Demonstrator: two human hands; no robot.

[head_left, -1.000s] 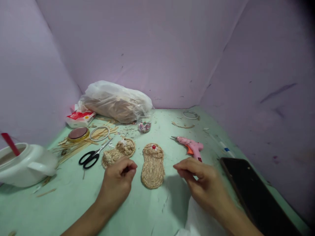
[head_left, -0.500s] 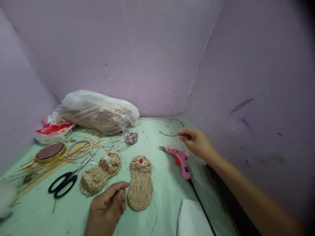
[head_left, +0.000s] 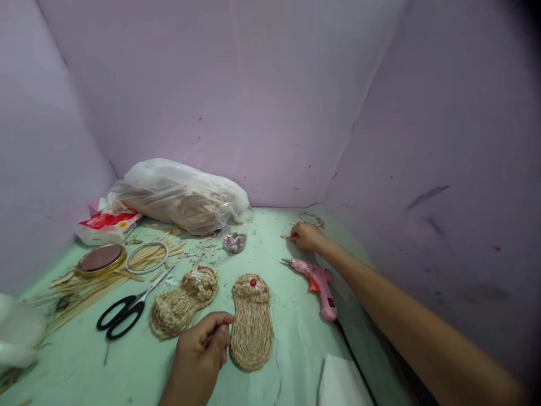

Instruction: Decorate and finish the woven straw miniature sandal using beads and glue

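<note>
Apparently a reach: the right hand is at a fibre strand, grip unclear; the left hand, half-open, seems empty beside the woven slipper on the table; a fine pinch seems needed

The single head-worn view looks forward and down, from close range, across the pale-green flat table. It faces a flat lilac back wall between lilac side walls.

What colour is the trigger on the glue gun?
Orange: the trigger stands out against the pink body of the glue gun, best seen in the head view.
</note>
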